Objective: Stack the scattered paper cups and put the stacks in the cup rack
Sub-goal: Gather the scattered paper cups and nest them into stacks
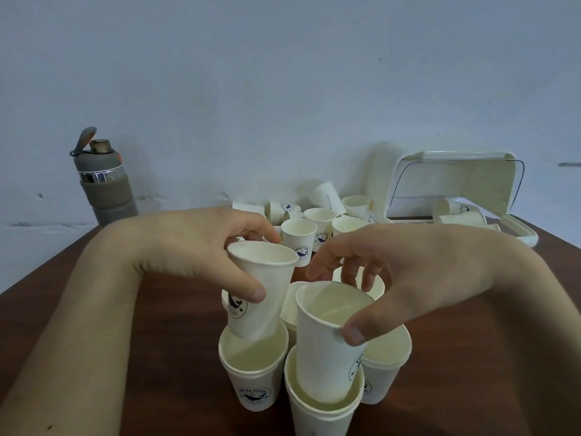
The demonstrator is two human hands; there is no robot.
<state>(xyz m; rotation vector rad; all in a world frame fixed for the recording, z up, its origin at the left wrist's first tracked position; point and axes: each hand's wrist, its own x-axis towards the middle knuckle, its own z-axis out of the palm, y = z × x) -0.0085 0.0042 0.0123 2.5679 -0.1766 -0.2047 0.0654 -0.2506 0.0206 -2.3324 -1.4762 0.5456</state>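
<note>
Head view:
- left hand gripping left cup, fingers clamped round wall under rim
- left cup tilting, base dipping into left stack on counter
- right hand pinching right cup at rim, fingers clamped
- right cup sitting in front stack
- third stack standing just beside
- loose cups lying and standing behind hands
- rack back right, few cups lying inside
- bottle back left
</note>
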